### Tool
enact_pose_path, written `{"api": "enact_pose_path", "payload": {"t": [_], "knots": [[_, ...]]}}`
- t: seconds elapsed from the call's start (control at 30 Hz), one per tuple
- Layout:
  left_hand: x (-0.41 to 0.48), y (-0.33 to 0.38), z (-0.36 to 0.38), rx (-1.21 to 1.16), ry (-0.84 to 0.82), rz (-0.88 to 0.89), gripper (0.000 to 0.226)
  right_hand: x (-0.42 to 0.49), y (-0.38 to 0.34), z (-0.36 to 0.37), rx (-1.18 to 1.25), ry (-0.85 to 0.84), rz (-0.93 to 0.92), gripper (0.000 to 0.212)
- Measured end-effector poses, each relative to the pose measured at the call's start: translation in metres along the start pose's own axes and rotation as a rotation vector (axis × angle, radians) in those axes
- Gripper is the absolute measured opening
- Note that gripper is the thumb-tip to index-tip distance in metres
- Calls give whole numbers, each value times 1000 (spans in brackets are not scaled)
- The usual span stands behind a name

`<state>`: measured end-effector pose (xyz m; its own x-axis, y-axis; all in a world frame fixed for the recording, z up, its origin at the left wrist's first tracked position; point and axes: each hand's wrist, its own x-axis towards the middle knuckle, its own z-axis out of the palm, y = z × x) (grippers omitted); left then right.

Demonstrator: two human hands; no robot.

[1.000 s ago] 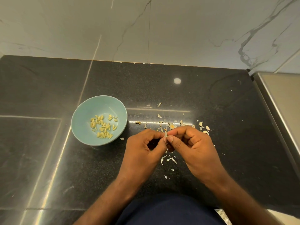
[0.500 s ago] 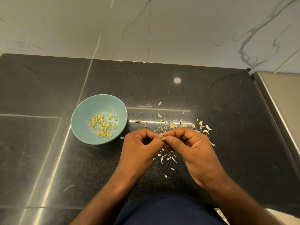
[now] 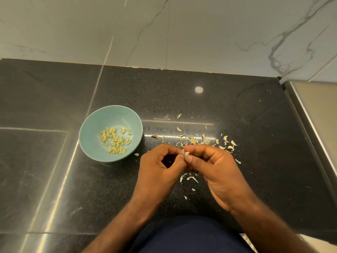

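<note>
Blue bowl (image 3: 102, 121) of peeled kernels (image 3: 115, 140) sits left of the fingers (image 3: 169, 147), near but apart. Next, left hand (image 3: 158, 170) and right hand (image 3: 217, 170) meet over the bench (image 3: 264, 143), both pinching one small seed (image 3: 185, 153) between their tips. Seed looks very light, with a thin brittle shell, probably slick. Best held by its flat sides, nails prying the edge seam. Shell scraps (image 3: 226, 141) lie just beyond and right of the fingers.

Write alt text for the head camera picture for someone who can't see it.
Seen from above, a left hand and a right hand together pinch a small pale seed over a black counter. Husk scraps lie scattered around them, and a light blue bowl to the left holds peeled yellowish kernels.
</note>
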<state>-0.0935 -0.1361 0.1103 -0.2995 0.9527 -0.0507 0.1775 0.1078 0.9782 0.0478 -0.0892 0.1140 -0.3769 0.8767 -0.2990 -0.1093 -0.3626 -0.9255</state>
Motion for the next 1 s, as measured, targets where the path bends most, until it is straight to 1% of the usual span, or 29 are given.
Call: {"api": "enact_pose_path", "payload": {"t": [0.1, 0.23, 0.33, 0.43, 0.53, 0.57, 0.63, 0.7, 0.8, 0.87, 0.93, 1.0], "knots": [[1, 2, 1, -84, -8, -68, 9, 0, 1, -1, -25, 15, -4, 25], [3, -3, 0, -154, -17, -128, 11, 0, 1, -2, -36, 14, 2, 24], [6, -6, -2, -171, 28, -164, 11, -1, 1, -3, -35, 12, 15, 25], [8, -10, -6, -70, 38, -143, 11, 0, 0, -5, -23, 14, 40, 24], [8, -13, -8, 42, -51, -149, 6, 1, -1, -6, -29, 6, 47, 23], [7, -13, -8, 78, -69, -158, 4, 1, -1, -7, -52, 2, 42, 24], [7, -13, -7, 180, -65, -138, 10, 2, 0, -7, -123, -4, 20, 26], [7, -14, -8, 238, -48, -107, 7, 3, 1, -8, -207, 2, -23, 28], [7, -12, -8, 308, -61, -23, 30, 4, 3, -10, -287, 54, -69, 30], [7, -8, -8, 220, -74, -24, 24, 5, 2, -11, -353, 91, -103, 28], [7, -5, -7, 76, -102, -83, 14, 4, 0, -11, -422, 98, -145, 26], [7, -3, -6, -46, -130, -134, 9, 1, -2, -9, -472, 85, -175, 25]]}}
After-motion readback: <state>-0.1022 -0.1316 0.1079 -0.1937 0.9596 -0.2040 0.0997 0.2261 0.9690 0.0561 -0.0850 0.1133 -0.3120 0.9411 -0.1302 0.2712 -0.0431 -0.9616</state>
